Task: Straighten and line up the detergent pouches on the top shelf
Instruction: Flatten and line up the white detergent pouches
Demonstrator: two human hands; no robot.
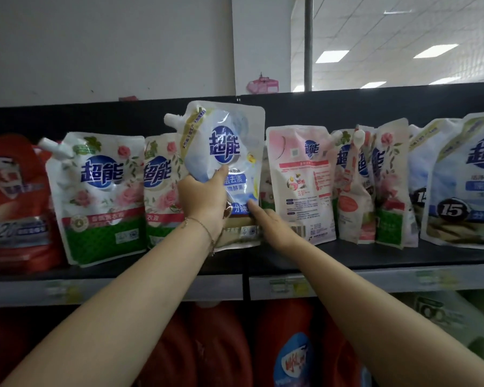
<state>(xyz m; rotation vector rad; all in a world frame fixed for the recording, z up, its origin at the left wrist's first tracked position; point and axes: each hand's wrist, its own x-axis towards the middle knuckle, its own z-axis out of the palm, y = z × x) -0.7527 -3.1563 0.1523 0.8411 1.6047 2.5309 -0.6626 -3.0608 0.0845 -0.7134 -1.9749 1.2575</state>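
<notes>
Two bare forearms reach up from the lower edge of the picture, and a thin chain bracelet (204,233) circles the left wrist. The left hand (204,199) grips a glossy blue-and-white plastic detergent pouch (229,141) by its left side. The thumb is pressed flat on the front and the other fingers are hidden behind the pouch. The right hand (266,219) meets the same pouch low on its right side. One straight digit lies on the printed front. The rest are out of sight, so I cannot tell whether that hand is clamped on the pouch or only touching it.

The pouch is in the middle of the black top shelf (375,258), leaning slightly. Its top edge is higher than those of its neighbours. It has a white spout (171,120) at the upper left corner, a round blue logo with white characters, and a pale band across the bottom. Whether its base rests on the shelf cannot be told.

To its left stand a white-and-green rose-print pouch (101,196), a second rose-print pouch (160,191) partly behind the held one, and a red pouch (11,202) at the far left. To its right is a pink-and-white pouch (299,185) turned back outwards. Next comes a crowded cluster of pouches (375,185) turned at angles, and then a larger pale blue pouch (464,185). Red plastic jugs (221,344) fill the shelf below.
</notes>
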